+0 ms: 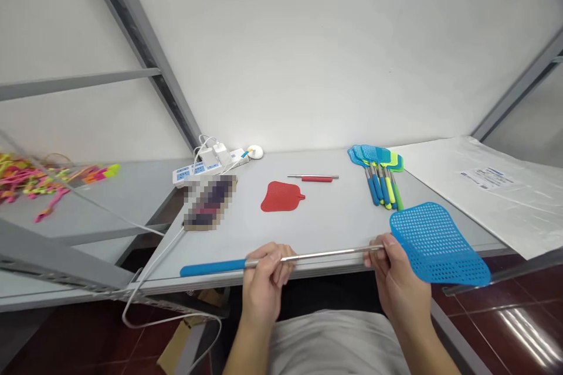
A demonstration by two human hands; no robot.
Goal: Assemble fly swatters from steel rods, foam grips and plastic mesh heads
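A blue fly swatter [440, 243] with an extended metal telescopic rod lies across both hands above the table's front edge. My left hand [266, 275] is closed round the rod just beside the blue handle [213, 268]. My right hand [396, 272] pinches the rod's other end, close to the perforated blue head. Farther back on the table lie a loose red swatter head [281, 196] and a red-handled metal rod [316, 179], apart from each other. Several blue, yellow and green swatters [379, 176] lie piled at the back right.
A power strip [206, 169] with white plugs sits at the back left, near a blurred-out object [209, 204] and a trailing white cable [147, 266]. White wrapped sheeting [492, 187] covers the right side. Colourful stringy items [39, 179] lie on the left shelf. Metal posts [145, 53] frame the table.
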